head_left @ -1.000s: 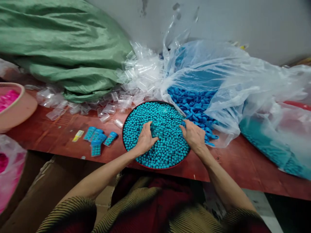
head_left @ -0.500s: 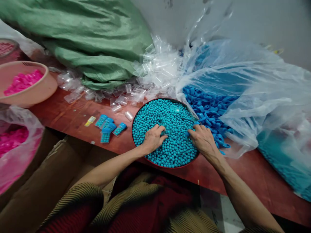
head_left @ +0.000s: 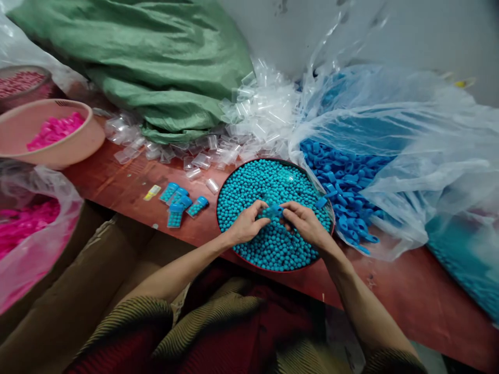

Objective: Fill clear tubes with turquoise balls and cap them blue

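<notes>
In the head view, a yellow-and-white tag [head_left: 152, 192] lies left of the round tray [head_left: 279, 270], its print too small to read. Over the tray's teal beads [head_left: 273, 250], the left hand [head_left: 247, 224] pinches a small clear container [head_left: 268, 212], and the right hand [head_left: 306, 223] grips a blue cap [head_left: 277, 208] against its end. Filled containers [head_left: 176, 214] sit left of the tray, loose clear ones [head_left: 265, 106] heap behind it beside a green sack [head_left: 167, 67], and blue caps [head_left: 345, 184] spill from a plastic bag [head_left: 413, 171] just right. Fingers partly hide the held container, so its contents are hard to make out; the frame cuts off a pink basin [head_left: 88, 140] far left of the tray.
</notes>
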`<state>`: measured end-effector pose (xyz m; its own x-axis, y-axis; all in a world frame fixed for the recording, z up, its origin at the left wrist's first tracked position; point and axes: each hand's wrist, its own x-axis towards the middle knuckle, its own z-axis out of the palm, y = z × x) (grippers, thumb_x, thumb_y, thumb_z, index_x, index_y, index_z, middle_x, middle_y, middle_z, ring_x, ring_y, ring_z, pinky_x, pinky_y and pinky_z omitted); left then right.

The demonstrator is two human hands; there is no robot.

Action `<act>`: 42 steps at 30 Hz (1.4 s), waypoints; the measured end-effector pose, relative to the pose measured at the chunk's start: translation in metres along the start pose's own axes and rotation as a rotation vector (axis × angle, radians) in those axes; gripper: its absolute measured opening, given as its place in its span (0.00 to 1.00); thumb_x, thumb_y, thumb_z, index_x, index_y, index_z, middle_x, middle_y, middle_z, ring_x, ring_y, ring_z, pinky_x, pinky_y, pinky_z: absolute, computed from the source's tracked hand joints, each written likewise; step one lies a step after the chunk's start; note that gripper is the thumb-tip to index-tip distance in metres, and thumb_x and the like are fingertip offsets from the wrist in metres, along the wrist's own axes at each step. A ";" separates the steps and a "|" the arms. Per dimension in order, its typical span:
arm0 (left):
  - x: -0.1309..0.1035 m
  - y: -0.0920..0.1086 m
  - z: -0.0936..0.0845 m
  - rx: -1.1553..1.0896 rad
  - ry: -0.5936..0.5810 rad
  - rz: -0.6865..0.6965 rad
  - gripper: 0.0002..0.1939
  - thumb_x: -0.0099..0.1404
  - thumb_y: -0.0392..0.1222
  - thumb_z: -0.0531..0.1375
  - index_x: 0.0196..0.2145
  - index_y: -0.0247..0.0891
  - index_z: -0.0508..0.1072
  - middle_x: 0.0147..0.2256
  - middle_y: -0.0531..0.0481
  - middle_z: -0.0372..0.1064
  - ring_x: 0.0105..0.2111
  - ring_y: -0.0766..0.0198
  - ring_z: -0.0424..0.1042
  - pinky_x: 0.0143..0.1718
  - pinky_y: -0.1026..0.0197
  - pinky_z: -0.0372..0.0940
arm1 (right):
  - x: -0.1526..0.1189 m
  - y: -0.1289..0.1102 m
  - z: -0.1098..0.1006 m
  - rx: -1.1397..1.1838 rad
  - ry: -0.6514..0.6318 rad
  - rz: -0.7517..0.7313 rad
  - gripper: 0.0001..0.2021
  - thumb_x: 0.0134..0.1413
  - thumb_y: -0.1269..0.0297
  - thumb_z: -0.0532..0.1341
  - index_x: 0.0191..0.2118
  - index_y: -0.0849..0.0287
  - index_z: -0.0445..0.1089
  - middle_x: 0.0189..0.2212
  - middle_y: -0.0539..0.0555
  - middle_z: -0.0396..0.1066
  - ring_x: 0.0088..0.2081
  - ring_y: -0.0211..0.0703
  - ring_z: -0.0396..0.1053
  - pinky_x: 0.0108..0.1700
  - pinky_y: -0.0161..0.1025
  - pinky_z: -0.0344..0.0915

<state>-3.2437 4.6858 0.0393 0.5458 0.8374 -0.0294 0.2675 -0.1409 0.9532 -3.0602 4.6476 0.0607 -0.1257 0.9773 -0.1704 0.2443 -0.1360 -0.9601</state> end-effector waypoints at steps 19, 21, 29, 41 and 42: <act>-0.007 0.012 0.000 -0.102 -0.185 0.074 0.32 0.61 0.40 0.55 0.61 0.39 0.51 0.43 0.46 0.67 0.34 0.64 0.69 0.34 0.61 0.67 | 0.002 -0.016 -0.001 0.459 -0.153 0.239 0.19 0.43 0.50 0.64 0.29 0.56 0.56 0.10 0.37 0.53 0.11 0.26 0.44 0.13 0.28 0.59; -0.007 0.012 0.000 -0.117 -0.199 0.072 0.33 0.61 0.40 0.55 0.62 0.40 0.50 0.42 0.46 0.67 0.33 0.64 0.69 0.32 0.62 0.66 | 0.000 -0.014 -0.001 0.449 -0.146 0.229 0.18 0.44 0.51 0.64 0.30 0.56 0.56 0.10 0.37 0.54 0.11 0.26 0.45 0.13 0.28 0.59; -0.006 0.014 0.003 -0.244 -0.236 -0.072 0.34 0.61 0.40 0.54 0.63 0.43 0.46 0.42 0.47 0.64 0.19 0.76 0.60 0.20 0.68 0.60 | -0.002 -0.008 0.001 0.523 -0.137 0.221 0.19 0.45 0.49 0.64 0.31 0.56 0.56 0.11 0.37 0.53 0.11 0.26 0.43 0.13 0.27 0.59; -0.005 0.015 0.002 -0.287 -0.245 -0.050 0.20 0.61 0.39 0.54 0.51 0.41 0.59 0.32 0.55 0.61 0.18 0.77 0.58 0.17 0.71 0.57 | -0.006 -0.013 0.007 0.358 -0.125 0.177 0.17 0.52 0.47 0.58 0.32 0.54 0.53 0.12 0.36 0.53 0.11 0.27 0.46 0.12 0.27 0.58; -0.006 0.015 0.002 -0.281 -0.228 -0.047 0.20 0.61 0.40 0.54 0.51 0.40 0.59 0.32 0.55 0.61 0.17 0.77 0.58 0.17 0.71 0.57 | -0.006 -0.012 0.007 0.360 -0.131 0.175 0.17 0.52 0.47 0.58 0.32 0.54 0.53 0.12 0.36 0.52 0.10 0.27 0.45 0.12 0.27 0.58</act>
<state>-3.2407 4.6777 0.0535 0.7097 0.6957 -0.1113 0.0854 0.0719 0.9938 -3.0694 4.6422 0.0719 -0.2387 0.9089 -0.3420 -0.0757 -0.3685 -0.9265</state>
